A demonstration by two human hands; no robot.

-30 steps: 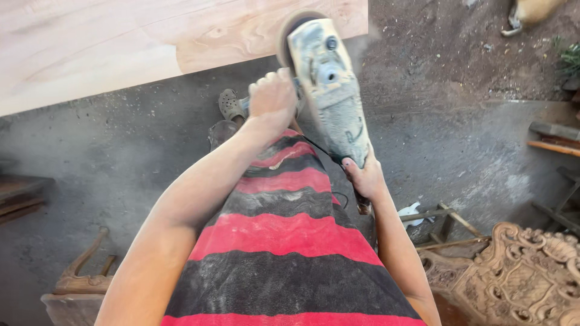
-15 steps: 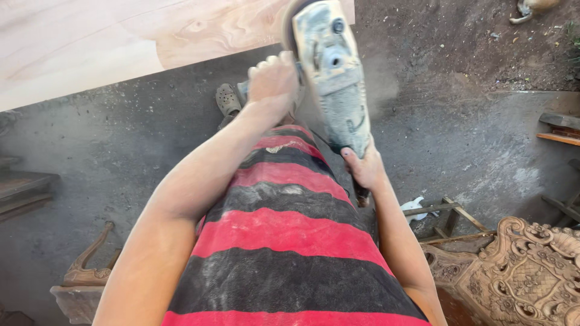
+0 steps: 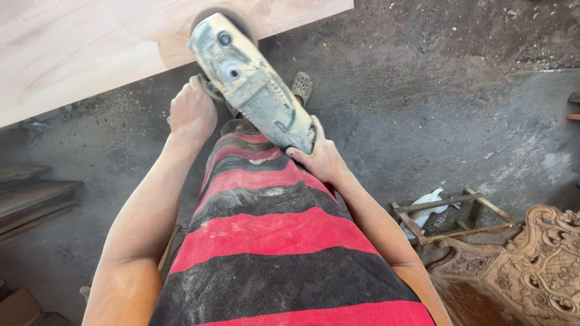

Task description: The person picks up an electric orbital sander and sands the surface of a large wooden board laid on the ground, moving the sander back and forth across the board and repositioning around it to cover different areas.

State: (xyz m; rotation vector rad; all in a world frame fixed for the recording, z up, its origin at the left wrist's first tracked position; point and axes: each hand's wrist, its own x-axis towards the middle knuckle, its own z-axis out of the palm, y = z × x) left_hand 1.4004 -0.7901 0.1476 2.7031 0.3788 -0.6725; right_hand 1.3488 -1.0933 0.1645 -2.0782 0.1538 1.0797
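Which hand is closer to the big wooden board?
Left. The left hand grips the grinder's side handle just below the pale wooden board. The right hand holds the grinder's rear end, farther back toward the body.

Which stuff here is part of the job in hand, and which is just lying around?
In use: grinder, held by left hand at its side and right hand at its rear; wood panel under its disc.

Lying about: carved wood piece, metal frame, white object in it, planks.
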